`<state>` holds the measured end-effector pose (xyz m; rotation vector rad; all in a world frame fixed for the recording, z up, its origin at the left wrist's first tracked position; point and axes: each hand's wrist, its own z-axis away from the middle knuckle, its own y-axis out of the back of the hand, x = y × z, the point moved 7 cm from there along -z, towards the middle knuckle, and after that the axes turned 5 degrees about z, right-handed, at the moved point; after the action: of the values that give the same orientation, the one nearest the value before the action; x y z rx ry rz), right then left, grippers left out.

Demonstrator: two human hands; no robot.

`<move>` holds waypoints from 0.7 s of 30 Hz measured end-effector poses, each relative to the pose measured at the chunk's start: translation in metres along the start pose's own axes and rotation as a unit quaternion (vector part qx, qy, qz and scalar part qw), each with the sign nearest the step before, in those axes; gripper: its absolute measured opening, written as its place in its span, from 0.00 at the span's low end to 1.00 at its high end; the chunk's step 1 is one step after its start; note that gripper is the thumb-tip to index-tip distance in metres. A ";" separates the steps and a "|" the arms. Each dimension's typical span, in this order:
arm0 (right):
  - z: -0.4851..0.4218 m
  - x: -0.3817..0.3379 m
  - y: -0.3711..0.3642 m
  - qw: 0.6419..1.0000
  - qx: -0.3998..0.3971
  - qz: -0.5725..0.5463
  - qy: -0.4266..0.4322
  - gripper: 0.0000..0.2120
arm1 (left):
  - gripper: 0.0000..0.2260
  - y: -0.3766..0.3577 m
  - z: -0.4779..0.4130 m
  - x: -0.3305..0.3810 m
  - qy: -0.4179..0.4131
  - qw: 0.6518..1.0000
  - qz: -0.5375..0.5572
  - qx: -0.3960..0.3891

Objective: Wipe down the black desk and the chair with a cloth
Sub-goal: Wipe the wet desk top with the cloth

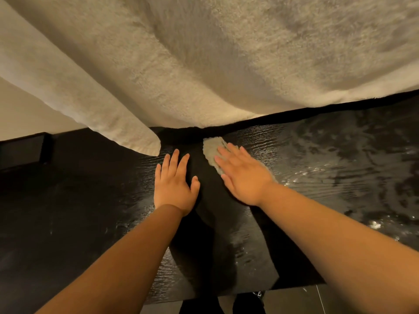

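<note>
Right hand (243,177): flat, fingers straight, pressing the cloth (212,152) onto the desk (328,168).
Left hand (174,184): flat, fingers spread on the desk, holding nothing.

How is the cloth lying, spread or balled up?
Spread flat: the cloth lies thin on the desk, pressed under the flat right hand.

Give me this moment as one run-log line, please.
step: wipe desk | right hand: flat on cloth | left hand: flat on desk | surface: wet at right
</note>
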<state>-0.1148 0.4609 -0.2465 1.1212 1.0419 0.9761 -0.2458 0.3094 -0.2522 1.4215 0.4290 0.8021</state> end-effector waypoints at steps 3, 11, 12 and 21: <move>0.016 0.058 0.009 0.993 0.027 -0.006 -0.118 0.30 | 0.32 0.002 0.000 0.001 0.001 1.000 0.007 0.009; 0.031 0.012 0.011 0.976 0.035 0.000 -0.216 0.31 | 0.31 0.005 0.000 0.001 -0.004 1.000 0.023 0.012; 0.033 -0.016 0.003 0.986 0.018 0.003 -0.166 0.31 | 0.31 0.005 0.001 0.001 -0.005 1.000 0.028 0.012; 0.090 0.045 0.000 0.968 0.023 -0.008 -0.249 0.29 | 0.31 0.005 0.002 -0.003 -0.015 0.999 0.026 0.016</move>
<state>-0.0173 0.4851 -0.2425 1.3072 0.6643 0.6096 -0.2474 0.3058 -0.2477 1.4783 0.3847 0.8169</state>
